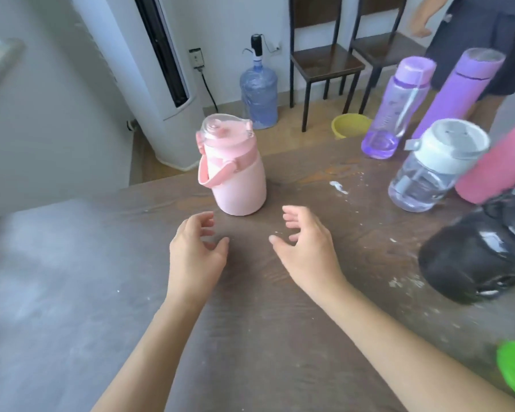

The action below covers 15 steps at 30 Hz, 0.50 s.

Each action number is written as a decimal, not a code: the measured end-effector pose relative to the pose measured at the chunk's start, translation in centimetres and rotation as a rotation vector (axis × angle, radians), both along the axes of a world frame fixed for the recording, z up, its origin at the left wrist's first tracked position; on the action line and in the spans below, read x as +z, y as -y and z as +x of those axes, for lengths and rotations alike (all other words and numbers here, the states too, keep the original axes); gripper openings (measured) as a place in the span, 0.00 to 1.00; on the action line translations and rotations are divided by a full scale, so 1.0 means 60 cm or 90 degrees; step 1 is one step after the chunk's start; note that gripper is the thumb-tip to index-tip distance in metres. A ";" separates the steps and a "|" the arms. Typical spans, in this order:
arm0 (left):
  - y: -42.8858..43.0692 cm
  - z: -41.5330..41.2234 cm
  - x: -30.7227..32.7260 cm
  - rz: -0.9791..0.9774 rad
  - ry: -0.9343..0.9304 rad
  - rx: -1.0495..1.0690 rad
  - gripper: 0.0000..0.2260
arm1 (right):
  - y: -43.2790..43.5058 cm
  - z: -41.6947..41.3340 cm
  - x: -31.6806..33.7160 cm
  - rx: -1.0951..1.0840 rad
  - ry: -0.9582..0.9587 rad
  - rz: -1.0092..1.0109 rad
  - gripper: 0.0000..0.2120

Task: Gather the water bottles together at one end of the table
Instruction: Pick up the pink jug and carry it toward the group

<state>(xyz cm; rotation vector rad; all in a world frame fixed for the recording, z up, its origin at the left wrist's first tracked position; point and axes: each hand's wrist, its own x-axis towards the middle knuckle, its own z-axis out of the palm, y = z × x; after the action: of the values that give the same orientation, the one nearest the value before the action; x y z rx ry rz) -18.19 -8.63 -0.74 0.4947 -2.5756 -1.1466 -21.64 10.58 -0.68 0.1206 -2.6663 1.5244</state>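
While the pink bottle (240,176) stands alone near the table (280,337) far edge, left hand (195,257) and right hand (308,252) hover spread, empty. Rigid, smooth, probably light: grip its body from both sides.

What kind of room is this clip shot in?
Probably a home or small office room: a worn wooden table, a floor-standing air conditioner, a big water jug with a pump and two wooden chairs by the wall.

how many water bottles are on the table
6. The pale pink handled bottle stands alone mid-table. Grouped right: clear purple bottle, matte purple tumbler, clear white-lidded bottle, pink tumbler, black bottle. More may sit out of frame.
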 end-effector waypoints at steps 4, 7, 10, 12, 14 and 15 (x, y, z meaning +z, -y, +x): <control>0.050 -0.063 0.002 0.030 0.016 -0.037 0.32 | 0.056 -0.073 0.011 -0.012 0.008 0.011 0.31; 0.062 -0.111 0.007 0.061 0.010 -0.106 0.36 | 0.076 -0.116 0.012 0.006 0.027 0.015 0.35; 0.067 -0.139 0.009 0.146 0.022 -0.145 0.42 | 0.080 -0.138 0.009 0.048 0.066 -0.005 0.43; 0.070 -0.145 0.005 0.194 0.030 -0.158 0.44 | 0.077 -0.142 0.001 0.062 0.073 -0.018 0.46; 0.072 -0.147 -0.004 0.211 0.020 -0.155 0.40 | 0.073 -0.146 -0.005 0.065 0.066 -0.016 0.45; 0.070 -0.148 -0.007 0.211 0.014 -0.149 0.38 | 0.070 -0.148 -0.006 0.067 0.063 -0.016 0.45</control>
<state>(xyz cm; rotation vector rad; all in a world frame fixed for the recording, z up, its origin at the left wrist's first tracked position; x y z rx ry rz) -27.08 -12.85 -1.15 0.2770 -2.5209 -1.6707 -30.52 6.35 -1.06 0.1913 -2.7567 1.6361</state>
